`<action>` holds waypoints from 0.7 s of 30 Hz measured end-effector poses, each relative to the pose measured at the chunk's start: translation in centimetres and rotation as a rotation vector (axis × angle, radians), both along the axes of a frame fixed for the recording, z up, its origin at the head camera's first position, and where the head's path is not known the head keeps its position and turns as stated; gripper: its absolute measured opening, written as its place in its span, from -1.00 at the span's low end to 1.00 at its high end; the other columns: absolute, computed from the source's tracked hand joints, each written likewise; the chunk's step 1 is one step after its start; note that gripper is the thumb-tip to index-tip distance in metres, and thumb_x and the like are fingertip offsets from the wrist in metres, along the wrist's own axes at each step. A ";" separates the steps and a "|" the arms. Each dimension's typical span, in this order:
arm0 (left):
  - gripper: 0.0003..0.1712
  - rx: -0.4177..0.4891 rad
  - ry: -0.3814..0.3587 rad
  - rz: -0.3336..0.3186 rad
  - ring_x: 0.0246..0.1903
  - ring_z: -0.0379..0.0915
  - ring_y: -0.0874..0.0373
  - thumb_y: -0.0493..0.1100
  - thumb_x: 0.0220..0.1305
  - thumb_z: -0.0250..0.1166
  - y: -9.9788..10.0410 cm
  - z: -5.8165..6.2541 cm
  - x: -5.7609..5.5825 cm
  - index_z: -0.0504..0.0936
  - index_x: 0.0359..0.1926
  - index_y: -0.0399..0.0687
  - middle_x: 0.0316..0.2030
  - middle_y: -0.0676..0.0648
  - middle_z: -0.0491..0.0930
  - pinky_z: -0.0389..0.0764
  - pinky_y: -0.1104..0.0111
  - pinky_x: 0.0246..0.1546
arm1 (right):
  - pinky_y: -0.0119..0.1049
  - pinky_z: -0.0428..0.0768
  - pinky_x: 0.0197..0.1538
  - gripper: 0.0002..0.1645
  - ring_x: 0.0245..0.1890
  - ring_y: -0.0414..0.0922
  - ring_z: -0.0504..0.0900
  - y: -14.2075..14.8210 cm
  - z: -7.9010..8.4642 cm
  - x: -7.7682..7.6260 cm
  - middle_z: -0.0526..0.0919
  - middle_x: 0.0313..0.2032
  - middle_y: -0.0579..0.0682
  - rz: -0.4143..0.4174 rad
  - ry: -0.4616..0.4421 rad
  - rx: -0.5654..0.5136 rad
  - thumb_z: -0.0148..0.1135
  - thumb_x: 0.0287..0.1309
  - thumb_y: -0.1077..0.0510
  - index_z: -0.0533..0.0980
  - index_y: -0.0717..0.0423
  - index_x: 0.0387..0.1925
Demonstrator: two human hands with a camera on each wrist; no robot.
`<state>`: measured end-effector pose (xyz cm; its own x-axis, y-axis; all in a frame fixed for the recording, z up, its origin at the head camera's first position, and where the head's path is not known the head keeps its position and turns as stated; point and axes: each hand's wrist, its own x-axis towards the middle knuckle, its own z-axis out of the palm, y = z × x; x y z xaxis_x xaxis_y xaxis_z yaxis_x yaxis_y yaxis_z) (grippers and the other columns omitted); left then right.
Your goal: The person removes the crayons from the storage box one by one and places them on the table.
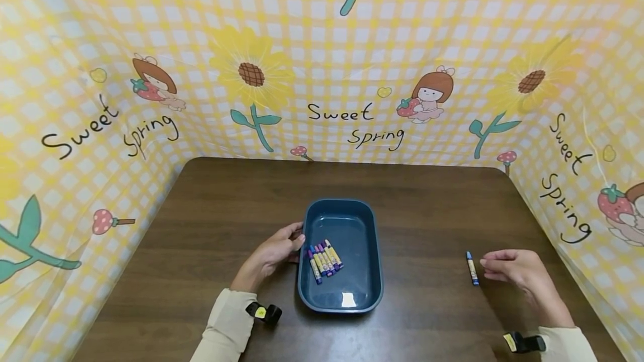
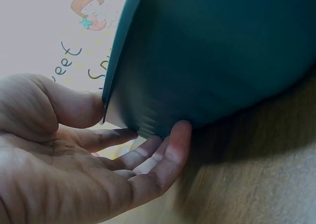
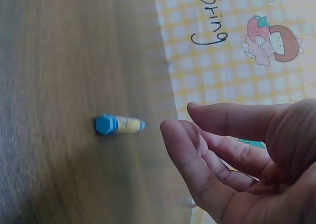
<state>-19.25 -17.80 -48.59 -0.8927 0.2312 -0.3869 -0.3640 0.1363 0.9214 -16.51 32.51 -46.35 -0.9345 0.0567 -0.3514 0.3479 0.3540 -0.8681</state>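
Note:
A dark blue rectangular tray (image 1: 356,286) stands on the table, with several crayons (image 1: 326,261) in yellow wrappers grouped in its left half. My left hand (image 1: 275,250) grips the tray's left side; in the left wrist view its thumb (image 2: 81,108) is at the rim and its fingers (image 2: 170,157) lie against the outer wall. On the right, a single blue crayon (image 1: 472,268) with a yellow wrapper lies on the wood. Just right of that crayon is my right hand (image 1: 518,272), thumb and fingers bent with a gap between their tips and nothing held.
The brown wooden table (image 1: 241,194) is enclosed at the back and sides by a yellow checked cloth (image 1: 327,60) printed with flowers and lettering. Black bands with small devices sit on the left wrist (image 1: 264,313) and right wrist (image 1: 524,343).

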 end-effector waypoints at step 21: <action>-0.42 -0.001 -0.002 0.016 0.05 0.52 -0.08 -0.27 0.59 -0.07 0.1 -0.1 0.1 0.13 0.53 -0.27 0.26 -0.34 0.43 0.62 0.06 0.03 | -0.25 0.74 -0.13 -0.48 -0.30 -0.06 0.82 -6.4 1.3 -1.6 0.80 -0.24 0.08 0.149 0.071 -0.118 0.39 0.20 0.30 0.49 0.67 0.05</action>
